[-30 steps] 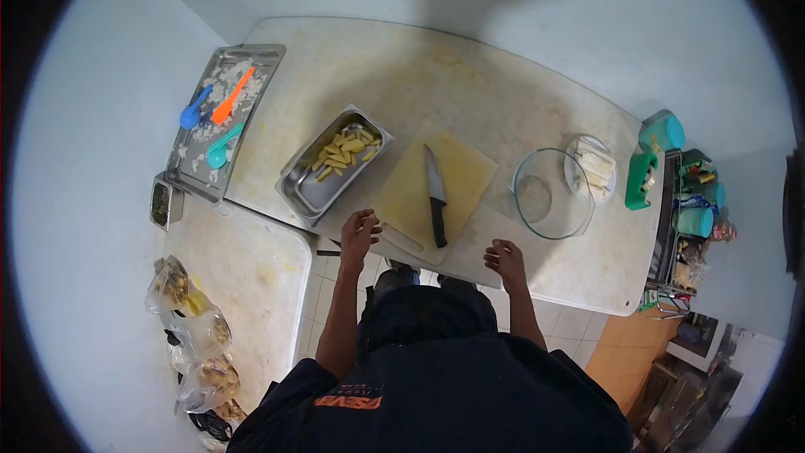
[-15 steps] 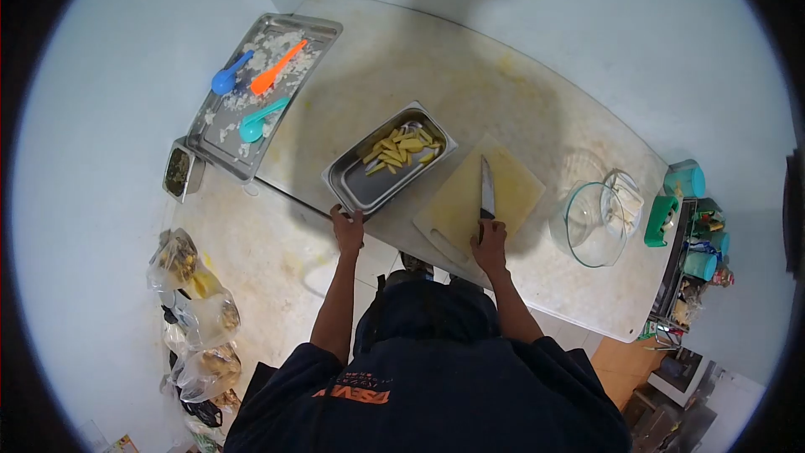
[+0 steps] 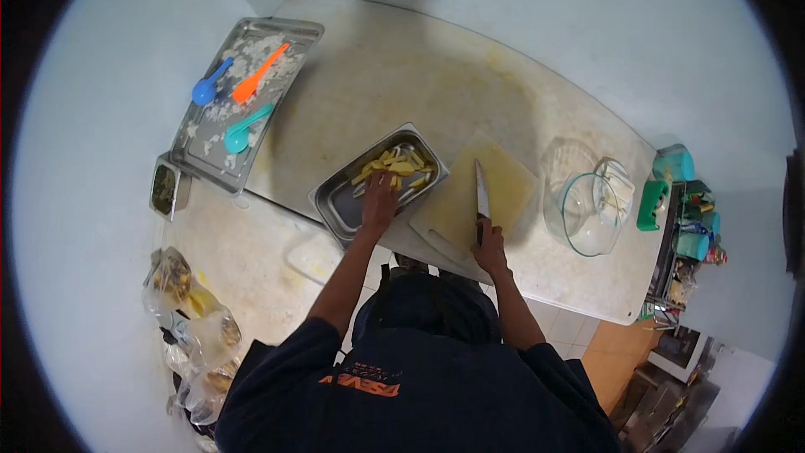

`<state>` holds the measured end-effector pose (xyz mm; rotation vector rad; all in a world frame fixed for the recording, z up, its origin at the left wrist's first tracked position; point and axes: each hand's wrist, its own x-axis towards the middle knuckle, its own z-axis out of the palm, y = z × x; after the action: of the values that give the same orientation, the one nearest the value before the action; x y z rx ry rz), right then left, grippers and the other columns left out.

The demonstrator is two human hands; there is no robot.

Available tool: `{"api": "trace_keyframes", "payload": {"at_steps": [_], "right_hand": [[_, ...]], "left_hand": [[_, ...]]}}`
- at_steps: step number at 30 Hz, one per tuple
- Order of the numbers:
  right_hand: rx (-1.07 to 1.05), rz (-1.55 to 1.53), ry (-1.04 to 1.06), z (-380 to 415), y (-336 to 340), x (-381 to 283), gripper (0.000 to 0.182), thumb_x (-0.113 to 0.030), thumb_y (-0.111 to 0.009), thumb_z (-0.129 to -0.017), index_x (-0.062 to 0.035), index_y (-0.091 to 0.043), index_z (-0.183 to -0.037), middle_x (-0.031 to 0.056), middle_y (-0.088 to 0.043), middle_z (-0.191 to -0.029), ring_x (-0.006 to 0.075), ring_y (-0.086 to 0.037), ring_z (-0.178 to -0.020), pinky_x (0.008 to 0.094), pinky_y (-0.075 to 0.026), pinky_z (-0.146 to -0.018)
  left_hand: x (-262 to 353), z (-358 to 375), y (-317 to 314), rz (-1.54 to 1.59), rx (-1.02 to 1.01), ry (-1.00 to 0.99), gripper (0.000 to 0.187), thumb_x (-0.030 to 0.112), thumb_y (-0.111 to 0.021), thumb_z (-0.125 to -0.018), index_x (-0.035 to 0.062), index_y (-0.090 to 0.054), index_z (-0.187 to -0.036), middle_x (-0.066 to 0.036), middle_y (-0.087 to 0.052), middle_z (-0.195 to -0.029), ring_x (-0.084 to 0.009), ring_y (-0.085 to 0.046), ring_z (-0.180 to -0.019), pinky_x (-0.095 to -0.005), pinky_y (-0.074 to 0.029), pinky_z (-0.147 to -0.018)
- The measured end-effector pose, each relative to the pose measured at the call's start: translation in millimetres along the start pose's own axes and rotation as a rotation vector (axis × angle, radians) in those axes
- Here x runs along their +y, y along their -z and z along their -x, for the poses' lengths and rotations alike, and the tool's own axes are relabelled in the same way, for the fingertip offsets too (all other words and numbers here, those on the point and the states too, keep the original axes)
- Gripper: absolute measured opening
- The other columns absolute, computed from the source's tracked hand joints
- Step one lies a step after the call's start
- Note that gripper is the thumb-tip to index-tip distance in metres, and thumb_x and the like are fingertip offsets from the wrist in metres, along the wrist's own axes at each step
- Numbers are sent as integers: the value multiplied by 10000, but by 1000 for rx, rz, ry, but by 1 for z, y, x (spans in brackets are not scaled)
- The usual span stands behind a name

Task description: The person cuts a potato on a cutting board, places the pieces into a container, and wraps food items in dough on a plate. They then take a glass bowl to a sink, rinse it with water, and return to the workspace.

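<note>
My left hand (image 3: 381,200) reaches into a deep steel pan (image 3: 328,208), its fingers stretched out and touching the pile of yellow cut sticks (image 3: 403,167), which look like potato. Whether any stick is between the fingertips is hard to make out. Wrapped round the dark handle of a kitchen knife (image 3: 481,190), my right hand (image 3: 490,250) is closed. The blade points away from me and lies over the pale, yellow-stained cutting board (image 3: 513,172), just right of the pan.
A steel tray (image 3: 236,169) with white bits and blue, orange and teal scoops stands at the left. Glass bowls (image 3: 579,231) and a white plate sit to the right. Plastic bags (image 3: 205,323) lie lower left, beside a small steel container (image 3: 167,189).
My left hand has moved from the pan's near corner into the pan, onto the yellow sticks. The right hand still holds the knife over the board. The whole view has shifted slightly.
</note>
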<state>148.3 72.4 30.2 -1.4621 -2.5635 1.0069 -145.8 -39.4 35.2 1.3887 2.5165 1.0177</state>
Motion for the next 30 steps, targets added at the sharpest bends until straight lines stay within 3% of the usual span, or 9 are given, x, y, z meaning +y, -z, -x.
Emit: {"api": "trace_keyframes", "payload": {"at_steps": [5, 8, 11, 17, 20, 23, 26, 29, 30], "right_hand": [[141, -154, -76, 24, 27, -17, 526, -21, -596, -782, -59, -349, -1245, 292, -544, -1097, 450, -573, -978, 511, -461, -835], [184, -316, -89, 41, 42, -23, 498, -30, -569, -812, -68, -335, -1249, 236, -603, -920, 404, -624, -820, 478, -482, -746], [156, -381, -177, 57, 56, -33, 479, -33, -559, -827, -77, -338, -1250, 171, -598, -757, 333, -617, -672, 425, -481, -667], [142, -451, -185, 63, 61, -56, 470, -36, -573, -824, -88, -360, -1239, 144, -588, -744, 276, -601, -656, 388, -471, -642], [124, -466, -77, 53, 53, -61, 475, -38, -576, -827, -86, -371, -1252, 149, -596, -765, 279, -608, -670, 397, -473, -648], [46, -424, -8, 42, 62, -84, 475, -45, -579, -844, -77, -365, -1268, 238, -618, -902, 388, -648, -817, 434, -502, -749], [13, -387, 164, 28, 64, -107, 471, -58, -597, -865, -69, -403, -1295, 202, -614, -903, 350, -633, -774, 422, -497, -705], [153, -296, 492, 16, 48, -118, 482, -80, -604, -893, -90, -405, -1332, 216, -596, -1038, 390, -624, -855, 459, -505, -741], [115, -271, 492, 16, 47, -124, 478, -107, -577, -916, -104, -384, -1353, 220, -577, -1062, 404, -622, -868, 479, -508, -747]], "left_hand": [[-8, -49, -32, -191, -182, -213, 406, 59, -668, -742, 37, -585, -1139, -162, -570, -1172, -352, -535, -1145, -460, -463, -955], [-2, -58, -22, -383, -329, -280, 411, 70, -677, -747, 42, -589, -1147, -159, -585, -1176, -344, -551, -1129, -447, -489, -928], [-7, -60, -27, -320, -306, -156, 358, 55, -683, -726, 22, -615, -1076, -163, -628, -1101, -355, -587, -1067, -451, -504, -909], [-2, -55, -5, 551, -274, 531, 268, 52, -735, -768, -24, -656, -1013, -104, -687, -874, -201, -664, -767, -337, -559, -684], [-1, -45, 10, 746, -225, 709, 241, 69, -746, -811, -32, -665, -1014, -77, -686, -891, -132, -641, -732, -271, -538, -611], [-19, -25, -1, 1089, -134, 755, 249, 76, -754, -823, -22, -652, -1028, -78, -676, -917, -182, -659, -781, -323, -566, -719], [5, -18, 21, 1285, -10, 925, 237, 37, -736, -830, -41, -663, -1041, -84, -678, -911, -162, -658, -775, -286, -566, -695], [-7, -5, 14, 1375, 76, 887, 242, 32, -733, -836, -52, -658, -1050, -91, -679, -941, -177, -660, -800, -300, -574, -747], [-6, -3, 16, 1389, 100, 903, 236, 29, -729, -839, -54, -658, -1048, -92, -680, -950, -181, -661, -807, -303, -574, -751]]}}
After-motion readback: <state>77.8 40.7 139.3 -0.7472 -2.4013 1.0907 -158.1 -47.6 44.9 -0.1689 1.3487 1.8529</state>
